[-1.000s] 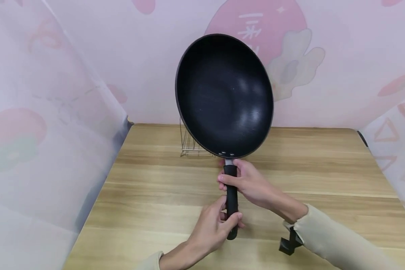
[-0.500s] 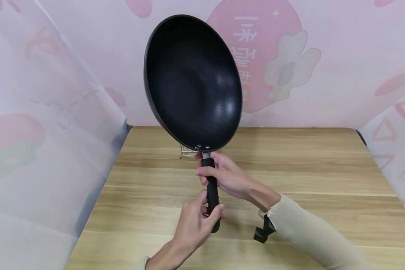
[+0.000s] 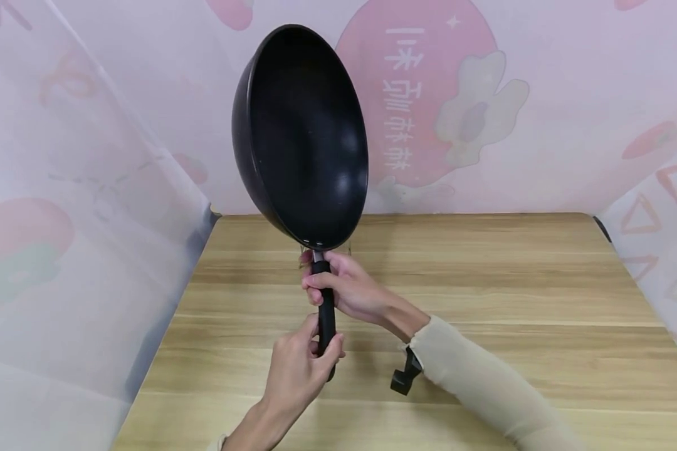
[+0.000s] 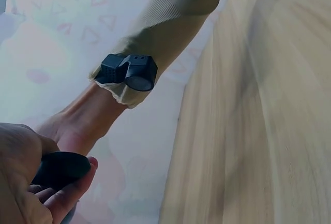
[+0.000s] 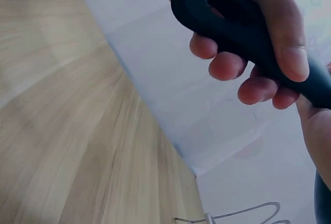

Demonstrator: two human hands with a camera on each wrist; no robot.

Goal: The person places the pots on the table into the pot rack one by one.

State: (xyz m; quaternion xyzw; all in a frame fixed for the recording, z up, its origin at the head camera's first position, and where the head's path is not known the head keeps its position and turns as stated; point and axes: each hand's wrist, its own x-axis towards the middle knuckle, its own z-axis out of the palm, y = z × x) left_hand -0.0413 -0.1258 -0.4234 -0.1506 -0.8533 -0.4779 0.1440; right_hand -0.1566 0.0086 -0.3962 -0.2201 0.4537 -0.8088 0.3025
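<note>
A black deep pan (image 3: 310, 144) is held up above the table, its hollow side turned toward the head camera and to the right. My right hand (image 3: 352, 289) grips the top of the black handle (image 3: 326, 316) just below the pan. Lower down, my left hand (image 3: 297, 366) holds the handle near its end, thumb across the front. In the right wrist view, fingers curl round the handle (image 5: 248, 32), whose end has a hanging hole. The left wrist view shows the handle's end (image 4: 63, 168) between thumb and fingers.
A wire rack (image 5: 243, 213) stands on the wooden table (image 3: 485, 300), mostly hidden behind the pan and right hand in the head view. Patterned cloth (image 3: 570, 94) surrounds the back and sides. A small black camera (image 3: 406, 373) is strapped to the right wrist.
Both hands have carried the pan to the left and somewhat upward. It has turned on its handle, so its opening looks narrower and more of its outer left side shows.
</note>
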